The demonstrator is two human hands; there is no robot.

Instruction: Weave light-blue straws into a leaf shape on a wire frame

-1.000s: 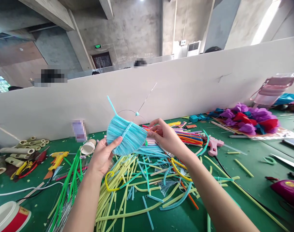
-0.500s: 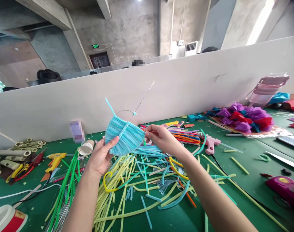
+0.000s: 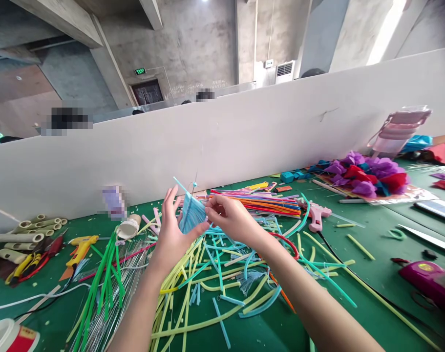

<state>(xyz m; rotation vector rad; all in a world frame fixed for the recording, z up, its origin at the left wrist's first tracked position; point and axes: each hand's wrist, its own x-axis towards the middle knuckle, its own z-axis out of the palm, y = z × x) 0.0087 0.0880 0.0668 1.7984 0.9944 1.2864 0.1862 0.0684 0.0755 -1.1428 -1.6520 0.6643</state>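
A light-blue fan-shaped piece made of pipe cleaners (image 3: 191, 215) is held up between both hands above the table. My left hand (image 3: 173, 234) grips it from the left, thumb along its lower edge and fingers raised at its far side. At its right edge, my right hand (image 3: 231, 215) has its fingers closed in a pinch; the fingertips partly hide what they hold. A blue stem end and a thin wire with a small blue knot (image 3: 195, 185) stick up from its top. Loose yellow-green pipe cleaners (image 3: 185, 293) lie beneath the hands.
Bundled coloured pipe cleaners (image 3: 266, 203) lie behind. A pink glue gun (image 3: 318, 215) is at right, a yellow one (image 3: 81, 247) at left near pliers (image 3: 35, 259). Green stems (image 3: 101, 288) lie left. Purple and red petals (image 3: 369, 176), scissors (image 3: 427, 239) and a bottle (image 3: 401, 129) stand right. A white partition (image 3: 222, 142) runs behind.
The blue fan has turned more edge-on and come slightly lower. My left hand has shifted right with its fingers raised, and my right hand has moved left and closer to it.
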